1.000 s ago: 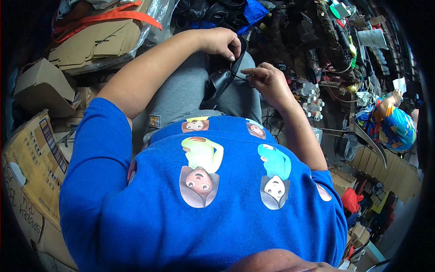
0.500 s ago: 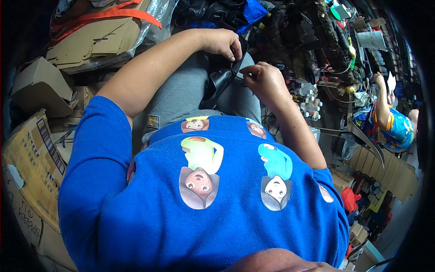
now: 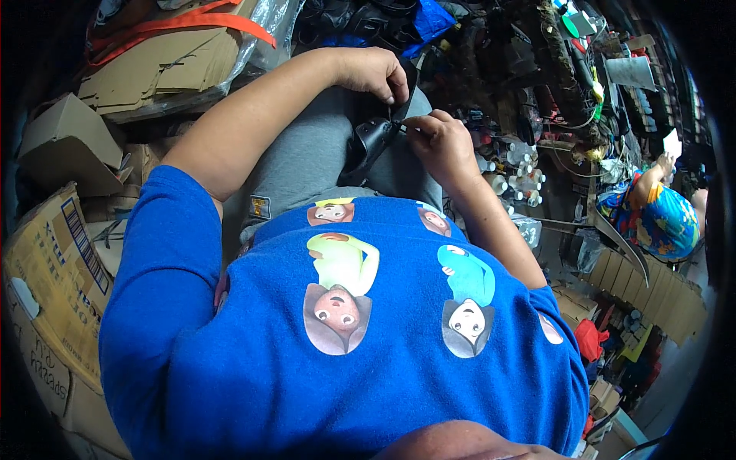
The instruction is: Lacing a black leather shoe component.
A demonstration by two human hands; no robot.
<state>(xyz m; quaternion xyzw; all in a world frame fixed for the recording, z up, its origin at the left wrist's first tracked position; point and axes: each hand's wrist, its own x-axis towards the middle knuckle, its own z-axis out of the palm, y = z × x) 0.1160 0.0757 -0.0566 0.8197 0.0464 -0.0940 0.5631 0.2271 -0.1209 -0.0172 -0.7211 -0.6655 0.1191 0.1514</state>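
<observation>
A shiny black leather piece [image 3: 373,138], which looks like part of a sandal or shoe, lies across my lap between my grey-trousered thighs [image 3: 295,146]. Above its upper end, my left hand [image 3: 376,74] is closed in a downward pinch. A thin dark strand seems to run from those fingertips to the leather. On the right side my right hand [image 3: 445,143] is also closed, thumb and forefinger pinched at the leather's edge. Something thin and pale shows at its fingertips, too small to name. The leather's far end is partly hidden behind my left hand.
Flattened cardboard [image 3: 184,73] with an orange strap lies far left, above an open carton [image 3: 65,146]. Black shoes [image 3: 353,19] are heaped ahead beside blue plastic [image 3: 429,27]. Small bottles [image 3: 525,169] stand at right; beyond, another person in a colourful shirt [image 3: 663,222] holds something white.
My right hand has moved slightly left, its fingertips now against the leather near the left hand's pinch. The left hand has barely moved. The other person's arm has shifted.
</observation>
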